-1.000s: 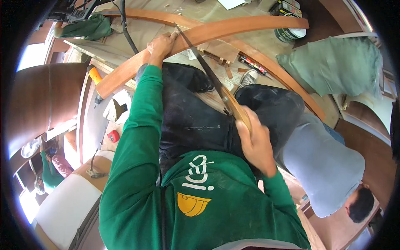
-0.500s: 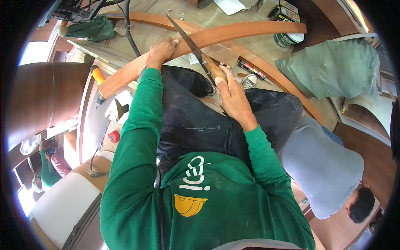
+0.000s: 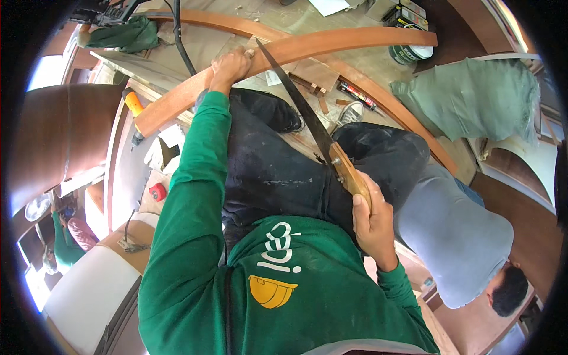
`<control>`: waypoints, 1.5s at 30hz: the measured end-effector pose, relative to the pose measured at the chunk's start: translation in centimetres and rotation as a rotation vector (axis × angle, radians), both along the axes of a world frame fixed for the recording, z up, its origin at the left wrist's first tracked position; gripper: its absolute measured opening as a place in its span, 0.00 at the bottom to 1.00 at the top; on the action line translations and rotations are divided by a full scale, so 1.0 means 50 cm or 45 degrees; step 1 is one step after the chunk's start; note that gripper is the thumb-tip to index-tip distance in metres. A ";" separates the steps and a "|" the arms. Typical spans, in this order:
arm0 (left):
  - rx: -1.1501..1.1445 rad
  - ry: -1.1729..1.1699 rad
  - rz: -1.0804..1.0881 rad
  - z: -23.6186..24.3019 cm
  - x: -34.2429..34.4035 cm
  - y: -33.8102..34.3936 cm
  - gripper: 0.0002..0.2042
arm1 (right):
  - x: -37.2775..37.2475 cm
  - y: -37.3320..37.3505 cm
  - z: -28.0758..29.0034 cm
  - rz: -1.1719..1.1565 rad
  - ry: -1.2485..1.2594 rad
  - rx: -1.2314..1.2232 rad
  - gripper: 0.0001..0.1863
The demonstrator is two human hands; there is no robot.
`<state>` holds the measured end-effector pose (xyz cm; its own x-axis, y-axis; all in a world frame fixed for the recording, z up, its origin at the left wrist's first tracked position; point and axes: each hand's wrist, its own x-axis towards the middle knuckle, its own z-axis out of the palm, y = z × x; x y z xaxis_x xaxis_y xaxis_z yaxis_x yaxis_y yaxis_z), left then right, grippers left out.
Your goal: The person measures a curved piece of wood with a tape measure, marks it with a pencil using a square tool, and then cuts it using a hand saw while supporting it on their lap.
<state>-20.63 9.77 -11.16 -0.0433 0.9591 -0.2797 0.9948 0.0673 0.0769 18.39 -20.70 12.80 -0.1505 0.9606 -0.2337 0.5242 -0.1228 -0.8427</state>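
A curved wooden piece (image 3: 331, 42) runs in an arc from the left, across my raised left knee, to the far right. Around its near-left part, the fingers of my left hand (image 3: 232, 66) are closed, pressing on it. My right hand (image 3: 374, 222) grips the wooden handle of a handsaw (image 3: 305, 109), close to my right side. The dark tapered blade slants up and left over my lap. Its tip is at the near edge of the curved piece, just right of my left hand; whether it touches the wood I cannot tell.
Another curved wooden strip (image 3: 390, 106) lies beyond my legs. At left are a yellow drill (image 3: 134, 105) and red tape measure (image 3: 157, 191). A tube (image 3: 357, 94), a can (image 3: 408, 54) and green plastic bag (image 3: 473, 106) are right. A bent-over person (image 3: 455, 231) is close at right.
My right hand has pulled the handsaw back toward my body, down and to the right, so more blade shows over my lap. My left hand still holds the curved piece in nearly the same place.
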 end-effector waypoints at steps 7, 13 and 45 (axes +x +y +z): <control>0.094 -0.049 0.027 0.038 0.021 0.010 0.28 | -0.169 0.252 -0.154 -0.014 0.119 0.214 0.24; 0.102 -0.077 0.049 0.010 0.003 0.017 0.28 | -0.135 0.191 -0.117 0.018 0.075 0.148 0.23; 0.042 -0.109 0.038 0.040 0.041 0.026 0.27 | -0.195 0.296 -0.207 -0.036 0.158 0.420 0.23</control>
<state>-18.57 11.06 -9.16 -0.0496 0.9666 -0.2515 0.9821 0.0931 0.1639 8.66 -5.90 2.46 -0.1308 0.9854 0.1086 0.4158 0.1539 -0.8963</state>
